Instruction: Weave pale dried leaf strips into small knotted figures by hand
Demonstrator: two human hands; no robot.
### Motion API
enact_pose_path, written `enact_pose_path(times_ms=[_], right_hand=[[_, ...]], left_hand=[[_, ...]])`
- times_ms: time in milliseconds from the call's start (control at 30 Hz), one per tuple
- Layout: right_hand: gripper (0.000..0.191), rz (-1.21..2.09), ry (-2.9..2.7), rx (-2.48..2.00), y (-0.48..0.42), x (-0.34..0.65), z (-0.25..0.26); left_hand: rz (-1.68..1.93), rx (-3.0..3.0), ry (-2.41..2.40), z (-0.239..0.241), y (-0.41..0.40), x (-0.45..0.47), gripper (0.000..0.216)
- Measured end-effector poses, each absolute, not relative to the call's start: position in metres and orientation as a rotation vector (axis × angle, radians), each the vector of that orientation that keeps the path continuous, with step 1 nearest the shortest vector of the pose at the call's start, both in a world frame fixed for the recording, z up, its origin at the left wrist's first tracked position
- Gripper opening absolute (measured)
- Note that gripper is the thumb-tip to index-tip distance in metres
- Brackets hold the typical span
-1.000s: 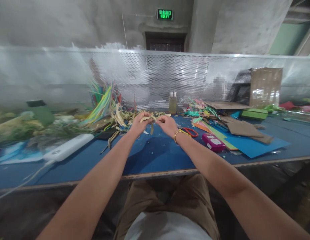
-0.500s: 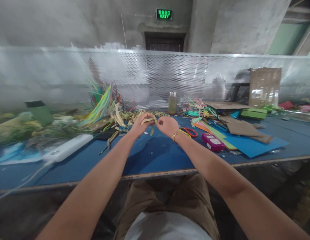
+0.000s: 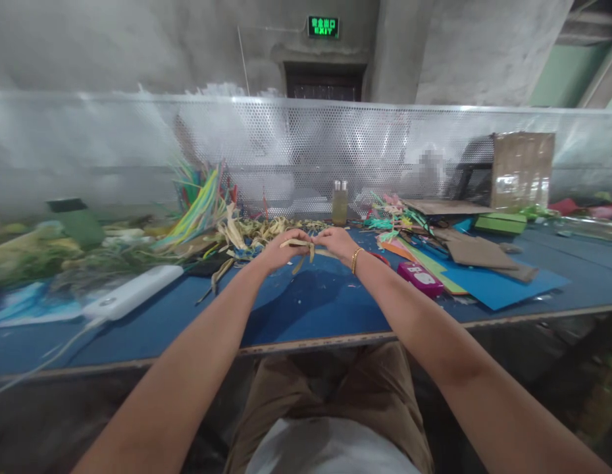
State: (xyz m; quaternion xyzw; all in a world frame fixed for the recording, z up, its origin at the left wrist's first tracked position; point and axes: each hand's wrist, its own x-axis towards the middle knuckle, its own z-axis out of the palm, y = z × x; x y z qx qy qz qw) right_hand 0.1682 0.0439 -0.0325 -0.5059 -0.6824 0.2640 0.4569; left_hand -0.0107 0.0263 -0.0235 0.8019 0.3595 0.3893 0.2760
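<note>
Above the blue table, my left hand (image 3: 282,250) and my right hand (image 3: 338,242) meet, fingertips close together. Between them is a pale, dried-husk-like strip (image 3: 299,245), folded or crossed, with ends hanging below the fingers. My left hand pinches it on one side. My right hand is closed on the strip where it crosses, and a length of it runs under that palm. A heap of similar dry strips (image 3: 261,232) lies just behind my left hand. Red-handled scissors (image 3: 382,259) are mostly hidden behind my right wrist.
A white power strip (image 3: 133,291) with a cable lies at left, near dried plants. A purple box (image 3: 419,279), coloured paper (image 3: 513,286) and cardboard pieces (image 3: 478,253) are at right. A bottle (image 3: 340,203) stands at the back before a perforated metal screen (image 3: 306,145).
My right hand has turned and shifted slightly, its wrist now covering more of the scissors. The strip's ends hang differently, and more of it shows between the hands.
</note>
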Motion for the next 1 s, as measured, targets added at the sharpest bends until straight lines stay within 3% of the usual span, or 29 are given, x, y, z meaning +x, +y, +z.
enact_pose_path(times_ms=[100, 533, 700, 833, 1000], right_hand=[[0.015, 0.769, -1.614, -1.187, 0.046, 0.170, -0.032], [0.016, 0.654, -1.325, -1.185, 0.048, 0.182, -0.021], [0.023, 0.473, -1.609, -1.254, 0.044, 0.186, -0.020], [0.027, 0.311, -1.895, -1.229, 0.041, 0.187, -0.018], [0.029, 0.553, -2.008, -1.179, 0.039, 0.180, -0.020]], left_hand=[[0.970, 2.092, 0.944, -0.022, 0.021, -0.010, 0.019], [0.818, 1.884, 0.853, -0.017, 0.012, -0.011, 0.018], [0.840, 1.920, 0.852, -0.022, 0.014, -0.008, 0.017], [1.053, 1.816, 0.918, -0.028, 0.025, -0.008, 0.025], [1.192, 1.751, 0.961, -0.030, 0.036, -0.011, 0.021]])
